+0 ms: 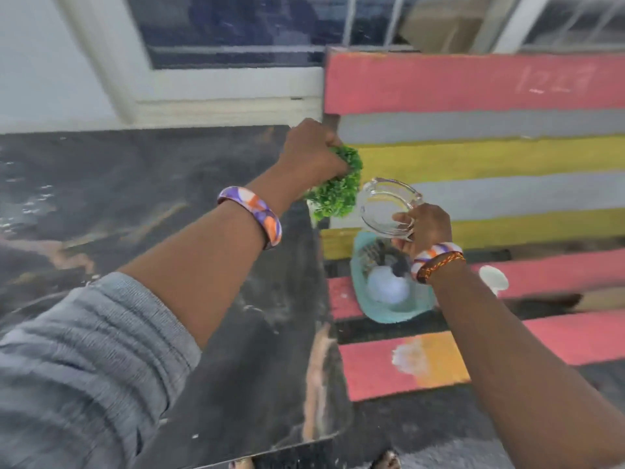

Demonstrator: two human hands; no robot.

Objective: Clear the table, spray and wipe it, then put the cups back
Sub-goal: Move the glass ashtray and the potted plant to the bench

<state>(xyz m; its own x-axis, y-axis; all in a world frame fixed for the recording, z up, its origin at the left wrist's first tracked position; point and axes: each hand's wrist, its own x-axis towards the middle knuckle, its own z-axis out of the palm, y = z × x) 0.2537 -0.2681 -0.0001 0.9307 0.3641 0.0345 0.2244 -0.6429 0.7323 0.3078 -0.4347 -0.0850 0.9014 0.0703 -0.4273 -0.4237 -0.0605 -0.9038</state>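
My left hand [313, 152] is closed around a bushy green artificial plant [338, 187], held over the right edge of the dark marble table [152, 204]. My right hand [426, 228] grips a clear glass ashtray [385, 206] by its rim, tilted on edge, over the striped bench. The plant and the ashtray nearly touch. No cups are in view.
A bench of pink, grey and yellow slats [490, 157] stands right of the table. On its seat rests a teal cloth [389, 309] with a white rounded object [387, 286] and something dark on it. A window [236, 28] is behind.
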